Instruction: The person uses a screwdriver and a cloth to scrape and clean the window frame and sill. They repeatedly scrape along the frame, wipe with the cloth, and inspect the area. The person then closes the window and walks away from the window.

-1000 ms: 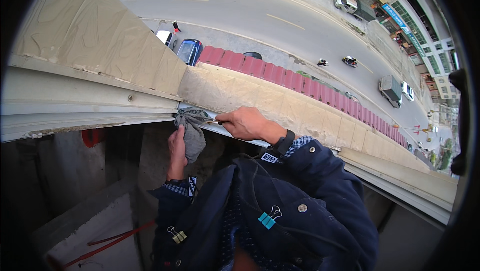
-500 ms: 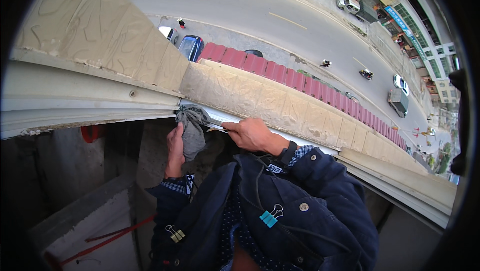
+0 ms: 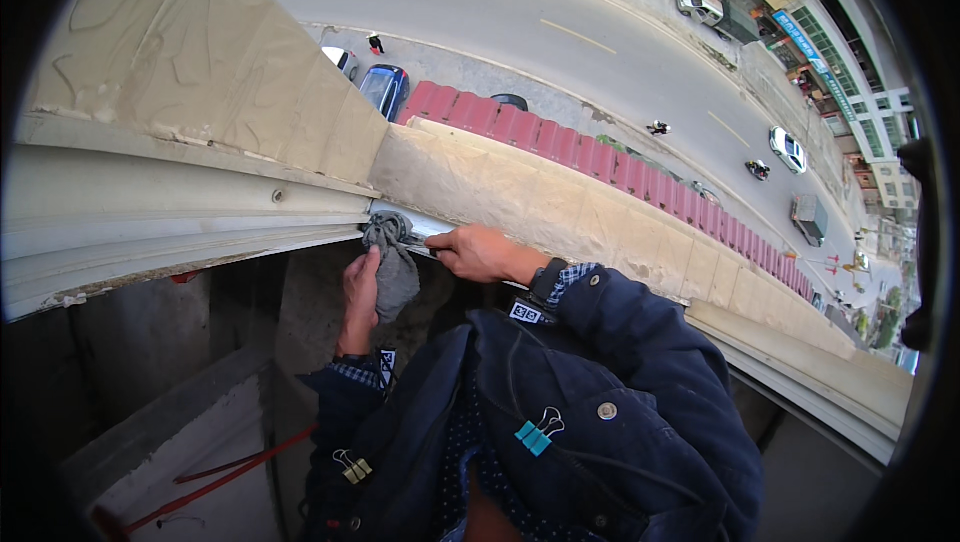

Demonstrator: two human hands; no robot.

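Here, two hands meet over one white frame (image 3: 432,221): the left hand (image 3: 360,289) has its thumb and fingers clamped on one grey rag (image 3: 397,284), which bunches just above the fingertips and hangs to their right. The right hand (image 3: 475,253) is curled closed around one thin tool (image 3: 417,242); it sticks out leftward from those fingers and meets the rag, its tip too small to make out. One pale ledge (image 3: 520,207) runs just beyond the fingers, and past it lies one ribbed red roof (image 3: 560,142). One black band (image 3: 548,280) circles the right wrist, behind the fingers. Nearer the body than the fingers, two clips sit on one dark jacket (image 3: 650,372): one teal clip (image 3: 534,438), one olive clip (image 3: 353,467). Well beyond the fingers, at street level, are one blue car (image 3: 384,91) and one truck (image 3: 808,220)
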